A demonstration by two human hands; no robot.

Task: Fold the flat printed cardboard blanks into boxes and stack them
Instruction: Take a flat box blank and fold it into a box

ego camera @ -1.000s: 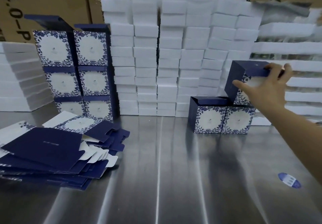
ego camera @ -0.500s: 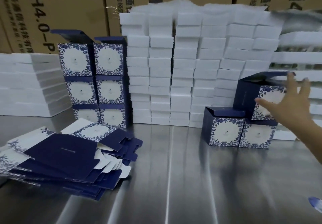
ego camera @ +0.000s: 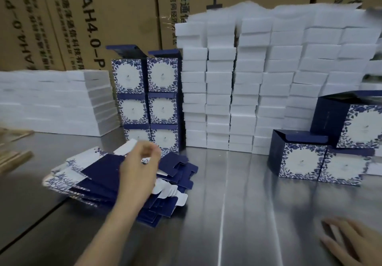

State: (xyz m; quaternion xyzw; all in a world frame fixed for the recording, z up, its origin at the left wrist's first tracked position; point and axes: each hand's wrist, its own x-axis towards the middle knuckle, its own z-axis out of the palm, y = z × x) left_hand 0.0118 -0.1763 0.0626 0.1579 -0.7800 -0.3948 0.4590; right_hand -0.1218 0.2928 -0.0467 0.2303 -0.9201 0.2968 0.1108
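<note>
Motion blur smeared the left hand [ego camera: 140, 166] at centre left of the frame, so whether its curled fingers [ego camera: 152, 152] had closed on a sheet or only hovered over the pile could not be told. Its forearm covered the middle of the flat blanks [ego camera: 99, 174], which lay fanned on the steel bench [ego camera: 237, 214], navy faces and white tabs showing around it. The right hand [ego camera: 351, 243] was cut off by the lower right corner; its fingers were spread flat and empty over the bench, blurred at the tips. The newest folded box [ego camera: 355, 121] sat on top of two others [ego camera: 301, 158] at the right edge, partly out of frame, its top flap open. A taller stack of folded boxes [ego camera: 146, 100] stood at upper centre left, its lowest row partly hidden behind the blanks and the hand. White foam blocks [ego camera: 248, 79] filled the centre, their upper rows washed out; print on the brown cartons [ego camera: 99, 17] behind was not legible throughout.

Half a second before, the right hand had been up beside that top box and the left was out of view; by now the right had dropped to the bench and the left had reached to the blanks.
</note>
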